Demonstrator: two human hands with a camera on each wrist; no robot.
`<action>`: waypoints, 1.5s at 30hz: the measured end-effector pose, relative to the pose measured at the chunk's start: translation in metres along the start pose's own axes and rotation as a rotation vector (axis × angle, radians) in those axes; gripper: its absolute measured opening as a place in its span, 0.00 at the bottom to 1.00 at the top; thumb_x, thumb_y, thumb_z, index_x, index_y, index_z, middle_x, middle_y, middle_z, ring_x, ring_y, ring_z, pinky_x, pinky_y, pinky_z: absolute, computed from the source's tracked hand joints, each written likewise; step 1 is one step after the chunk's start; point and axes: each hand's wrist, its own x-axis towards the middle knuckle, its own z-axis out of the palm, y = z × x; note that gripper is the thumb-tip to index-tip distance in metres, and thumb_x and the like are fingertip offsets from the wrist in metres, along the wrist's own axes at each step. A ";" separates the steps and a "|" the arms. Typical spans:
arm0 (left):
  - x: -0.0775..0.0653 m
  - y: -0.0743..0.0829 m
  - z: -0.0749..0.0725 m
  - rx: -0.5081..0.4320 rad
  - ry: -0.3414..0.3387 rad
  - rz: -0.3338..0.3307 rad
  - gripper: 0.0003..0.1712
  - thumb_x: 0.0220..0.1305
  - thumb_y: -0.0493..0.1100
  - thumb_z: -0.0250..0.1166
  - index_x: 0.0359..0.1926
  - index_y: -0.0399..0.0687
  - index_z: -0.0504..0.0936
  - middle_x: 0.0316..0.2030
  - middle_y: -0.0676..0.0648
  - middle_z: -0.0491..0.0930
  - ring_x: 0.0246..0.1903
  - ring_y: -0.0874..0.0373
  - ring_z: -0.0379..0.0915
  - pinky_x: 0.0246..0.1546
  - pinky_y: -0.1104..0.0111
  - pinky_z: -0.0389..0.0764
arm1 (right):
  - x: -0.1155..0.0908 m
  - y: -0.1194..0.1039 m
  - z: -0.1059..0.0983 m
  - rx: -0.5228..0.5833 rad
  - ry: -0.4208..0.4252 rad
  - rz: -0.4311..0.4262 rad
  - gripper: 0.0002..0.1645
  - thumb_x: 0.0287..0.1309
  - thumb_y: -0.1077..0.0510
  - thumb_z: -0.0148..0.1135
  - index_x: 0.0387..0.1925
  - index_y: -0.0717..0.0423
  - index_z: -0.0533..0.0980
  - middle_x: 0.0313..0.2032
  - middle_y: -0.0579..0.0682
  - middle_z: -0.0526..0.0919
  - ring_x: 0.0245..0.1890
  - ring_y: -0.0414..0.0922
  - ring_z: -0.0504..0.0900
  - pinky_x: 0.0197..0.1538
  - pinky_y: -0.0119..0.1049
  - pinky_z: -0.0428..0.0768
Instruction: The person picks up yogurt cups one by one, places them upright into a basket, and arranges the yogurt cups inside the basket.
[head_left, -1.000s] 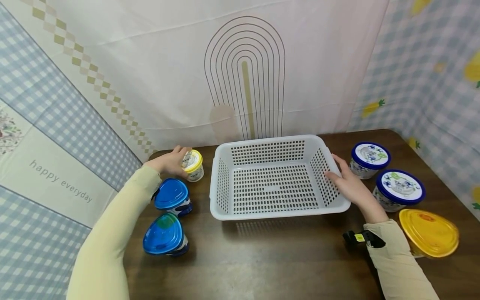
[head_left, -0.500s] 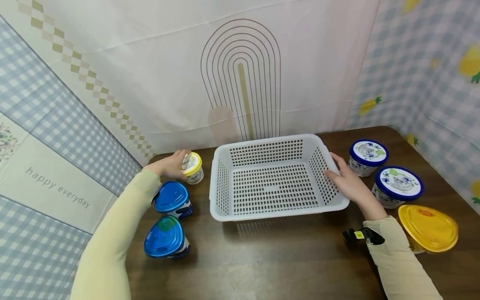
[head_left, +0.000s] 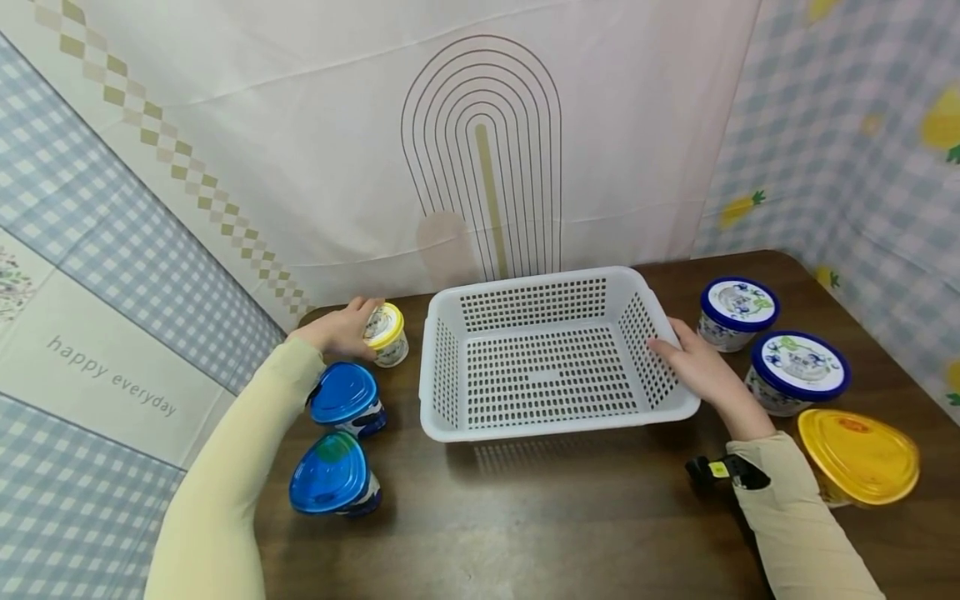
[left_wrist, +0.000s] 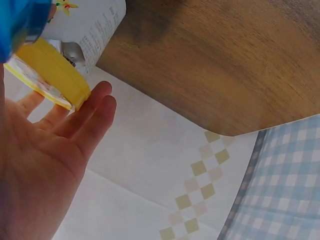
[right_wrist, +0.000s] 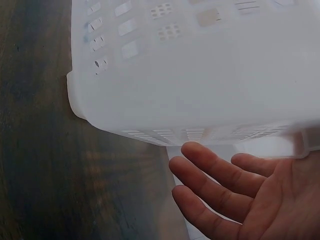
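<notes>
While the left hand (head_left: 341, 329) half-curls round the yellow-lidded tub (head_left: 388, 335) | right hand (head_left: 699, 367) holds white basket (head_left: 543, 377), thumb inside, fingers loose outside

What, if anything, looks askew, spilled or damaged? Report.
Nothing stands out: the small yellow-lidded tub at the left hand is closed, the white basket shows no break, and no spill shows on the table.

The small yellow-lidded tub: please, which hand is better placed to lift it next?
Probably the left hand: its fingers are at the lid of the yellow-lidded tub. The right hand is across the white basket, thumb over its rim.
</notes>
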 end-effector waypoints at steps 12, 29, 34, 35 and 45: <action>-0.015 0.012 -0.034 0.004 0.110 0.060 0.59 0.52 0.46 0.74 0.78 0.40 0.48 0.65 0.30 0.60 0.59 0.35 0.66 0.57 0.42 0.72 | -0.002 0.003 0.002 0.010 -0.008 0.014 0.43 0.78 0.46 0.43 0.78 0.64 0.39 0.64 0.75 0.65 0.50 0.65 0.82 0.39 0.53 0.86; -0.026 0.080 -0.106 0.038 0.215 0.212 0.61 0.52 0.49 0.76 0.79 0.48 0.49 0.65 0.38 0.62 0.57 0.42 0.68 0.55 0.46 0.73 | -0.003 0.005 -0.003 0.055 -0.002 -0.031 0.44 0.77 0.48 0.43 0.78 0.64 0.37 0.61 0.78 0.67 0.44 0.63 0.85 0.34 0.49 0.86; -0.022 0.101 -0.096 0.015 0.185 0.277 0.61 0.51 0.48 0.75 0.79 0.48 0.48 0.66 0.40 0.62 0.57 0.46 0.66 0.56 0.50 0.73 | -0.004 0.006 -0.001 0.066 -0.004 -0.027 0.43 0.78 0.49 0.43 0.78 0.65 0.38 0.61 0.78 0.66 0.44 0.63 0.85 0.34 0.50 0.86; -0.021 0.105 -0.093 0.023 0.179 0.286 0.61 0.51 0.49 0.75 0.79 0.48 0.48 0.65 0.40 0.62 0.56 0.46 0.67 0.55 0.51 0.73 | -0.004 0.006 -0.001 0.067 -0.006 -0.027 0.43 0.78 0.49 0.43 0.78 0.65 0.38 0.61 0.78 0.66 0.44 0.63 0.85 0.34 0.50 0.86; -0.013 0.144 -0.068 0.172 0.131 0.294 0.61 0.52 0.56 0.75 0.80 0.52 0.48 0.70 0.41 0.59 0.53 0.47 0.72 0.53 0.54 0.75 | -0.002 0.005 -0.001 0.066 -0.010 -0.027 0.42 0.78 0.48 0.43 0.78 0.64 0.40 0.61 0.77 0.68 0.45 0.62 0.85 0.36 0.50 0.86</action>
